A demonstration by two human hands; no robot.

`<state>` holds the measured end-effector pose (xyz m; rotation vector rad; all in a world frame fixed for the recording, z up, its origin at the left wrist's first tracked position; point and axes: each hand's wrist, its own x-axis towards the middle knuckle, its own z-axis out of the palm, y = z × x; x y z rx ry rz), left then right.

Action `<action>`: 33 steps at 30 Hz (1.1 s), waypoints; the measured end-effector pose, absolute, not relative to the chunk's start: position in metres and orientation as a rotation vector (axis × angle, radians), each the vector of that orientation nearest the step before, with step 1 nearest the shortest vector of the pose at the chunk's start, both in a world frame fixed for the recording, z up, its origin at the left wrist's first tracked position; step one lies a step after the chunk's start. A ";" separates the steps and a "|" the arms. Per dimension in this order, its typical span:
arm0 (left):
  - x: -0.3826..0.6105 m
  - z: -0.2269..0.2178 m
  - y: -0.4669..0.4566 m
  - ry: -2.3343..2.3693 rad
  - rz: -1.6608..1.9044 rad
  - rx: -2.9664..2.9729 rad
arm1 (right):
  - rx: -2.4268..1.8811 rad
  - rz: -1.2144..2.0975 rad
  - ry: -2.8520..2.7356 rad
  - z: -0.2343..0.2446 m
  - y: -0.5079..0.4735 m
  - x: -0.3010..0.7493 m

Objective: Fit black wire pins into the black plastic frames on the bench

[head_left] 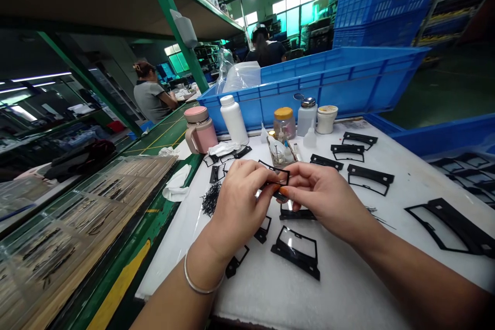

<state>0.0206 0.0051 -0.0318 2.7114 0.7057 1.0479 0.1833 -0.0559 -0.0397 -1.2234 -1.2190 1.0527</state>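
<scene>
My left hand (240, 206) and my right hand (325, 198) meet above a white foam sheet (348, 281), and the fingertips of both pinch a small black frame with a clear film window (274, 178). Several similar black frames lie around them on the sheet, one (296, 252) just below my hands. Close to my left hand is a small tangled heap of thin black strips (211, 198). A metal bangle (203, 273) circles my left wrist. My fingers hide part of the held frame.
Behind the sheet stand a pink mug (201, 130), a white bottle (234, 119), a yellow-lidded jar (284, 122) and a pump bottle (307, 116). A blue crate (309, 82) lies beyond them. Clear trays (77, 216) sit left. A co-worker (150, 95) sits further back.
</scene>
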 end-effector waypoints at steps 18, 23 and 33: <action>0.020 -0.038 0.020 0.648 0.877 1.743 | -1.188 1.051 -1.252 -0.043 -0.057 0.186; 0.019 -0.039 0.023 0.602 0.890 1.627 | -1.137 1.203 -1.203 -0.042 -0.055 0.189; 0.022 -0.038 0.019 0.588 0.985 1.571 | -1.136 1.291 -1.206 -0.047 -0.053 0.191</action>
